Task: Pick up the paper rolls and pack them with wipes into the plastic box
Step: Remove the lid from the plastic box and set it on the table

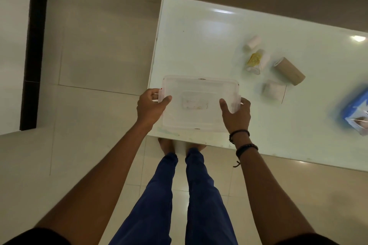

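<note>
Down on the near left corner of the white surface [199, 36] sits the clear plastic box [199, 103], lid on, its near long side just inside the surface's front edge and its left end close to the left edge. The left hand [151, 107] has its grip clamped on the box's left end, thumb over the lid and fingers curled round the side tab. The right hand [237, 113] has its grip clamped on the right end in the same way, thumb on the lid; two dark bands [242, 141] ring that wrist. To the right of the box, apart from it, lie the rolls: a small white roll [253, 42] farthest back, a wrapped roll with a yellow label [255, 61] nearer, a brown cardboard tube [289, 70] lying on its side to the right, and a white paper roll [273, 90] nearest the box. The blue pack of wipes [356, 111] lies blurred at the right border, well apart from the rolls. Behind the box the surface is bare up to its far edge. Bare feet [167, 146] stand on the tiled floor [89, 65] at the front edge, with open floor to the left.
</note>
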